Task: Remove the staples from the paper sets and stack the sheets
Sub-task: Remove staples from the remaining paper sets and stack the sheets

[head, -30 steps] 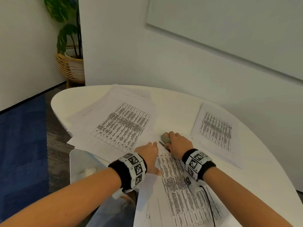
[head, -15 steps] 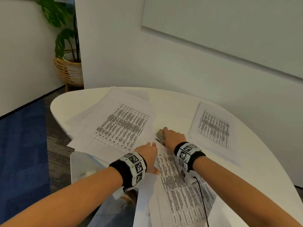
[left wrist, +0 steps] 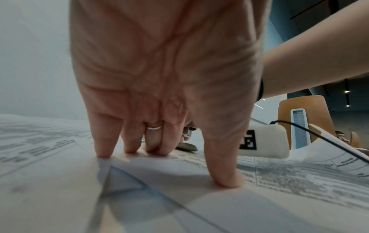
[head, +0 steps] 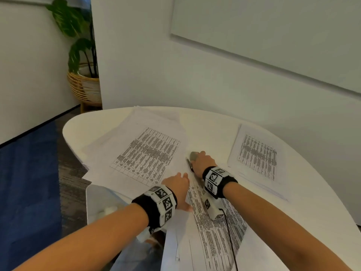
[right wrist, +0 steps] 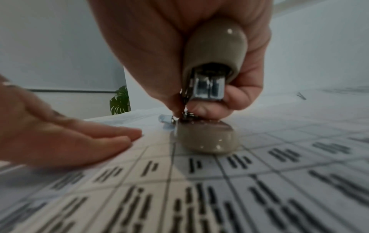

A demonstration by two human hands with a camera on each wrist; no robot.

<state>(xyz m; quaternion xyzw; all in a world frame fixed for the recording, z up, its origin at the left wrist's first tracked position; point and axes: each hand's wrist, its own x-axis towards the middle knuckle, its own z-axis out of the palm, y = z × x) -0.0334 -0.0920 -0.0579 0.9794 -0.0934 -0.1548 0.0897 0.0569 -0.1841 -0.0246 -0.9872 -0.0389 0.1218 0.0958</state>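
A stapled paper set [head: 213,227] printed with tables lies in front of me on the white table [head: 207,122]. My left hand [head: 178,187] presses flat on it near its top corner, fingers straight [left wrist: 165,141]. My right hand [head: 202,162] grips a grey staple remover [head: 193,155] [right wrist: 207,97] just beyond, its metal jaws down on the paper's top edge. A loose pile of sheets [head: 144,151] lies at the left. Another paper pile [head: 257,157] lies at the right.
The table's left edge curves close to my left arm, with a translucent chair back [head: 101,202] below it. A wall [head: 214,79] stands right behind the table. A potted plant in a wicker basket [head: 84,89] is on the floor at the far left.
The view has shifted slightly; my right hand with the staple remover has edged a little further along the paper's top. My left hand stays pressed on the sheet.
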